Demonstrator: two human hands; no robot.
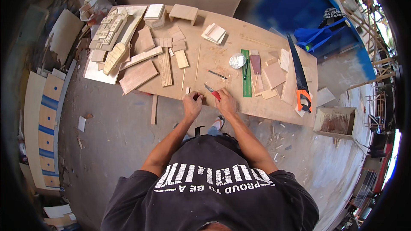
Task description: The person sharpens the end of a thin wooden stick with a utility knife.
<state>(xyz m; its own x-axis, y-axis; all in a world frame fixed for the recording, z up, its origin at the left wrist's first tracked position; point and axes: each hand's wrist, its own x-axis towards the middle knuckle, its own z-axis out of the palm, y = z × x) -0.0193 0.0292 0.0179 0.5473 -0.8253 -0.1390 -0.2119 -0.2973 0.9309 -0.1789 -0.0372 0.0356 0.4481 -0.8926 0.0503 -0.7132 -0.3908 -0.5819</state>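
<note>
Red-handled utility knife (pixel 211 91) lay gripped in the right hand (pixel 224 102) at the near edge of the plywood worktable (pixel 222 55), blade pointing up-left. The left hand (pixel 192 104) was closed just beside it, perhaps pinching a small wood piece; I could not tell. A green ruler (pixel 246 75) and an orange-handled handsaw (pixel 299 79) lay to the right.

The left hand (pixel 192 104) is curled at the worktop (pixel 222 55) edge, and whatever it pinches is too small to make out. The right hand (pixel 224 102) covers most of the red-handled knife (pixel 212 92), leaving only the blade end showing. The person's feet are mostly hidden below the worktop edge.
</note>
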